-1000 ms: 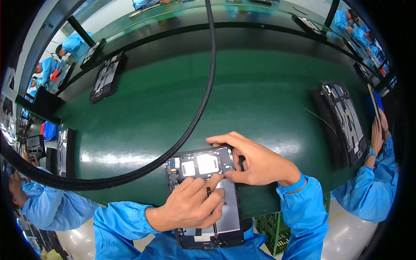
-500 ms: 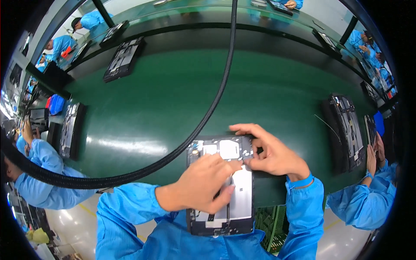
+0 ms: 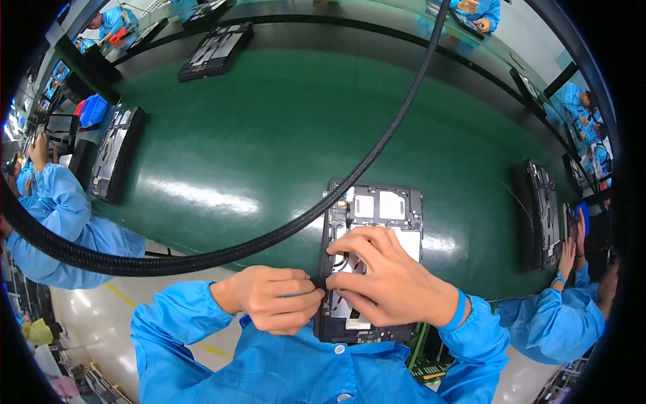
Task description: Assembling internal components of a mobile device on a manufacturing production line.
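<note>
Overhead glare lies in pale streaks across a dark green bench [image 3: 269,121]; take twelve o'clock as straight away from the wearer. Near the bench's close edge, towards five o'clock, is an opened tablet-like device [image 3: 408,237], inner side up, with silver panels and small parts exposed in a black frame. Its near end seems to overhang the bench.

The right hand [image 3: 387,279] reaches over the middle of the device, fingertips at its nine o'clock edge, two of them visibly apart; whether thumb and finger pinch anything lower down, I cannot tell. The left hand [image 3: 282,299] is curled just outside that same edge, fingers bunched together and tips close to the frame; anything between them is hidden. Both hands are near each other but separate.

Judging by this, the step in hand is fine fingertip work along that edge, on a part too small or covered to make out. The next move would call for light, controlled pressure there, with the frame kept from sliding or tipping.

Further out, a black braided cable [image 3: 390,138] crosses the view, covering the device's eleven o'clock corner. Similar devices lie at two o'clock [image 3: 542,215], ten o'clock [image 3: 118,155] and eleven o'clock [image 3: 217,50]. Blue-sleeved co-workers sit at nine [image 3: 57,209] and four o'clock [image 3: 538,316].
</note>
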A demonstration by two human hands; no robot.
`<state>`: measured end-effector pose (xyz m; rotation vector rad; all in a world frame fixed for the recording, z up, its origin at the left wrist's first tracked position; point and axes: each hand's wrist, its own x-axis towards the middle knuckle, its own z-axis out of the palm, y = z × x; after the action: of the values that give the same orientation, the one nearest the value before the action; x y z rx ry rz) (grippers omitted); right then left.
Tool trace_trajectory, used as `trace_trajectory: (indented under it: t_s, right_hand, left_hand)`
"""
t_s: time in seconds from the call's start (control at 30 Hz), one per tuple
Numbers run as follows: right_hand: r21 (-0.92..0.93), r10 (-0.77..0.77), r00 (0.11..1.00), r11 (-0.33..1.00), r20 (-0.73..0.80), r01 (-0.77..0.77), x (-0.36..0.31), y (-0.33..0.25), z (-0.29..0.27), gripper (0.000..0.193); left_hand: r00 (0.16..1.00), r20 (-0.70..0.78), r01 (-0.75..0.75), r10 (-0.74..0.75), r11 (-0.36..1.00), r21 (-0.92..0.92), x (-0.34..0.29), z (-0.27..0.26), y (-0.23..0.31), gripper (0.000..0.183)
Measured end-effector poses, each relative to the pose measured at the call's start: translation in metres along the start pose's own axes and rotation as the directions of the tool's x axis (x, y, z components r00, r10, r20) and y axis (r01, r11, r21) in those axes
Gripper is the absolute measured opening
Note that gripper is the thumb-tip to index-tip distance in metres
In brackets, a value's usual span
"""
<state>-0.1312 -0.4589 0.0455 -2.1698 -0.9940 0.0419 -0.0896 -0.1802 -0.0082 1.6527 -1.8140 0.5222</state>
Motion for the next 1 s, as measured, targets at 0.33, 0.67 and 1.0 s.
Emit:
trace_trajectory:
  t_s: [0.33,0.67,1.0]
  right_hand:
    - [-0.101,0.008,0.987,0.995,0.159,0.008,0.037,0.017,0.005,0.016]
    - [-0.211,-0.029,0.979,0.975,0.2,0.072,0.037,0.018,-0.004,0.014]
    - [-0.343,-0.092,0.996,0.935,0.011,0.09,0.031,0.039,0.015,0.022]
  left_hand:
    - [0.997,-0.02,-0.071,0.071,0.997,-0.031,-0.01,0.008,-0.012,0.02]
    - [0.968,-0.002,-0.25,0.25,0.968,0.02,-0.01,0.008,-0.032,0.028]
    - [0.942,0.045,-0.333,0.333,0.943,-0.004,-0.011,0.013,-0.044,0.028]
